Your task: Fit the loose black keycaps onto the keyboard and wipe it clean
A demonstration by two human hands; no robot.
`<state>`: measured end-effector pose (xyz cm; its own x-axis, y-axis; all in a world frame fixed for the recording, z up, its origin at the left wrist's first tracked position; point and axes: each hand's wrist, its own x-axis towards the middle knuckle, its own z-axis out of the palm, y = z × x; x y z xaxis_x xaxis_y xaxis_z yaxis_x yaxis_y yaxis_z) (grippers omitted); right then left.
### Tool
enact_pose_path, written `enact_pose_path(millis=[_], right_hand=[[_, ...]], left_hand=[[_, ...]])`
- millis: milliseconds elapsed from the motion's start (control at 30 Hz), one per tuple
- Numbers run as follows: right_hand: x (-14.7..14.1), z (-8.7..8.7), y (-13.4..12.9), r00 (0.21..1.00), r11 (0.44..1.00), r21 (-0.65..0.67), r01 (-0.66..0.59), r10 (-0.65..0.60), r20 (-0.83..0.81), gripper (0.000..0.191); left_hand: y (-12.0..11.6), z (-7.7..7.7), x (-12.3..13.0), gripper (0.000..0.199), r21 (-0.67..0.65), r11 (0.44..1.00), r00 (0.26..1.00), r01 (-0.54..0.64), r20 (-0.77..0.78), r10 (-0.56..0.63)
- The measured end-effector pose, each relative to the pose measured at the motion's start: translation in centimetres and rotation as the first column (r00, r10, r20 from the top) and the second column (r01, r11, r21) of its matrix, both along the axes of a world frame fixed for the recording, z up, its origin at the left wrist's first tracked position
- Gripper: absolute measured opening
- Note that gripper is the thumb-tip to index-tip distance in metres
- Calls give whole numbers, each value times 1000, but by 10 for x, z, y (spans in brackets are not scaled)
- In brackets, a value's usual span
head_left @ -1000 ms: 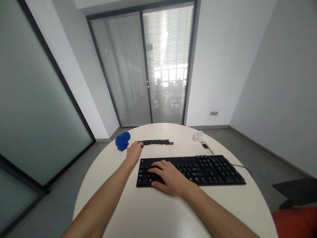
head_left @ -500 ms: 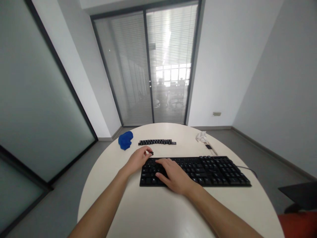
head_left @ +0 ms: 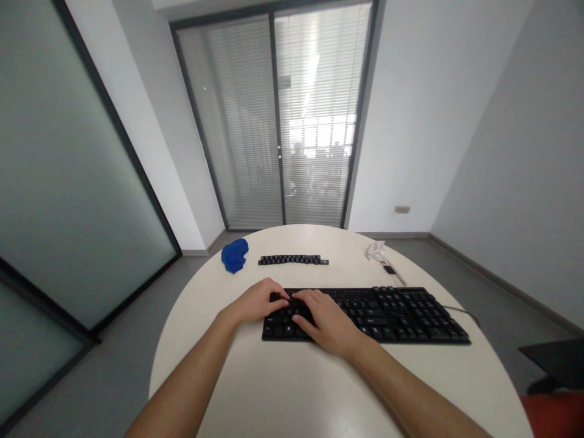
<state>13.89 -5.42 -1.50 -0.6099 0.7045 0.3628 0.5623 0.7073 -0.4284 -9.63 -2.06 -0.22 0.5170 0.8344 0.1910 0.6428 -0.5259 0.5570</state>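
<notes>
A black keyboard lies on the round white table. Over its left end is my left hand, thumb and forefinger pinched together at the upper-left keys. The small black keycap between those fingertips hardly stands out from the dark keys. My right hand rests palm down on the keyboard's left part, thumb apart from the fingers, and hides the keys beneath. Behind the keyboard, a row of loose black keycaps is lined up on the table.
A blue cloth lies at the table's far left. Crumpled white tissue and a thin brush-like tool with a black band are at the far right. The keyboard's cable runs off the right edge. A red and black chair stands at lower right.
My left hand has brought the keycap from above the keyboard's back edge down onto its upper-left keys. My right hand stays on the keyboard. The view has shifted slightly.
</notes>
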Motion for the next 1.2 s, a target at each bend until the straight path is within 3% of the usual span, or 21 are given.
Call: enact_pose_path(millis=[333,533,700,800,967,1067,1200], right_hand=[[0,2,-1,1000,1000,3,-16,16,12,34],[0,3,-1,999,999,20,-28,27,40,30],[0,1,-1,998,999,34,-27,25,57,30],[0,0,-1,997,998,53,-35,31,72,33],[-1,2,-1,995,997,72,-32,24,98,35],[-1,5,-2,993,996,77,-33,24,119,35],[-3,9,-4,986,994,108,-35,17,163,35]], left_hand=[[-1,-2,1,13,49,998,997,26,-71,-22],[-2,2,6,25,-17,1000,1000,25,12,-25],[3,-6,8,24,3,1000,998,-15,62,15],[7,-14,7,13,7,998,994,-55,99,54],[12,-23,4,27,-134,975,962,-179,184,202],[13,-21,5,25,-222,961,964,-166,171,206],[11,-16,8,13,-196,973,981,-121,127,148]])
